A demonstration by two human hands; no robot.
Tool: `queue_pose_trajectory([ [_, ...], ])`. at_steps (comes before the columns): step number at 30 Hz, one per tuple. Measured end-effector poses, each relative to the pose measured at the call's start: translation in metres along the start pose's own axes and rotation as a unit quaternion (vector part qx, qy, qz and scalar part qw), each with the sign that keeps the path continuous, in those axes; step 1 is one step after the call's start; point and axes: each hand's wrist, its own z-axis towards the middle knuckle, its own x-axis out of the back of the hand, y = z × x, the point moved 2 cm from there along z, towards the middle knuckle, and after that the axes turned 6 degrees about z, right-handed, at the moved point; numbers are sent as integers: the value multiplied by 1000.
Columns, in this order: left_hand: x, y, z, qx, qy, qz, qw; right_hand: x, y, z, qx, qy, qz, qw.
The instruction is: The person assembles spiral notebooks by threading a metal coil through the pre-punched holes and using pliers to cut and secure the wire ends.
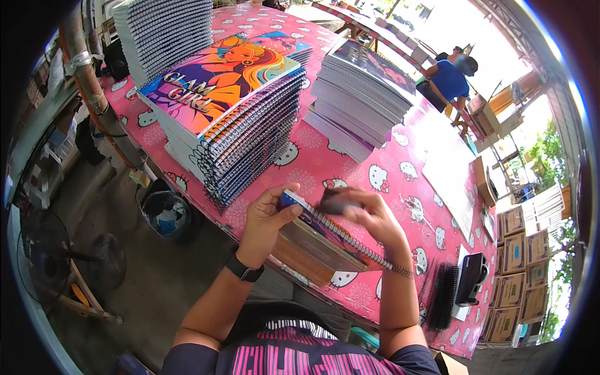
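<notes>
Head view: at the pink-clothed table (360, 292), by a wooden block (306, 259), the left hand (269, 219) pinches one end of a spiral notebook (334, 230); the right hand (376, 215) curls round a blurred dark object (337, 204). Probably light, bendy; I'd grip its covers, sparing the crushable coil (359, 244).

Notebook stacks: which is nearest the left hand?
The spiral-bound stack with the orange-and-purple top cover, just beyond the left hand; the dark-topped stack and tall white stack stand farther off.

The left hand (265, 217) grips a spiral notebook (340, 233); the right hand (376, 217) holds a blurred dark object (337, 204).
</notes>
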Motion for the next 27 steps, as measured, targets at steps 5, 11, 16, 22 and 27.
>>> queue_pose_trajectory([
  [5, 7, -10, -1, 11, -13, -61, 998, -7, -9, 0, 87, -60, 243, 964],
  [11, 2, -7, 1, 8, 2, -65, 998, -5, -15, 7, 109, -66, 252, 959],
  [16, 6, -11, -2, -20, -5, -32, 999, -1, -1, 8, -44, 13, 79, 996],
  [22, -2, -1, 1, 35, 4, -41, 999, 2, 10, 0, -38, 14, 48, 998],
  [27, -4, 1, 7, 50, 14, 67, 996, 12, -33, -19, 35, 65, 2, 997],
])
